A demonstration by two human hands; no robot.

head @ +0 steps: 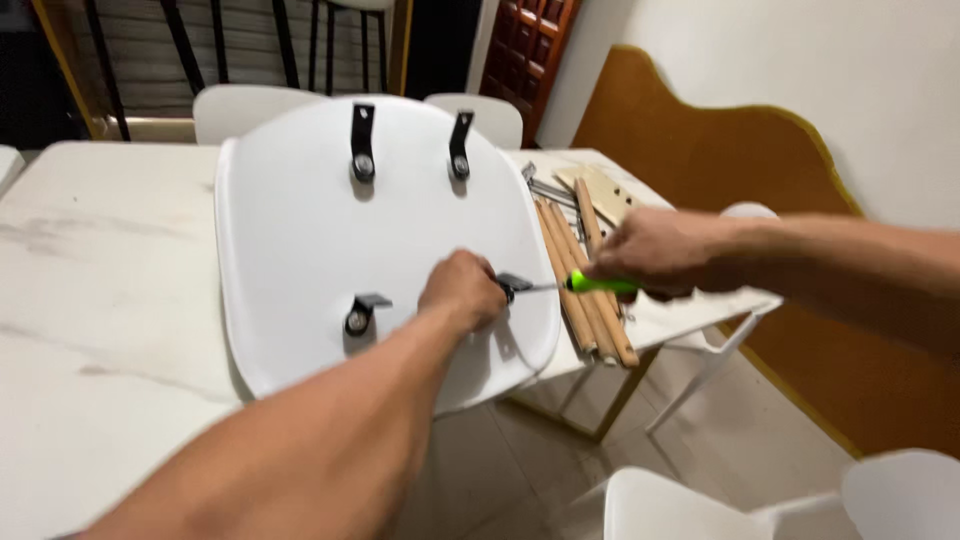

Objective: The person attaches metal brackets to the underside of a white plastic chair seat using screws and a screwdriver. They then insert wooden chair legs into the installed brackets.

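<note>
A white plastic chair seat (300, 230) lies upside down on a marble-look table (100, 290). Black metal brackets are fixed to it: two at the far side (362, 140) (459, 145), one near left (360, 312) and one near right (512, 285). My left hand (462, 290) is closed around the near right bracket. My right hand (655, 250) grips a screwdriver with a green handle (600, 284), its tip pointing at that bracket.
Several wooden chair legs (585, 280) lie beside the seat near the table's right edge, with metal rods and a wooden piece (600, 190) beyond. White chairs stand behind the table (250, 105) and at lower right (800, 500). An orange panel lines the wall (720, 140).
</note>
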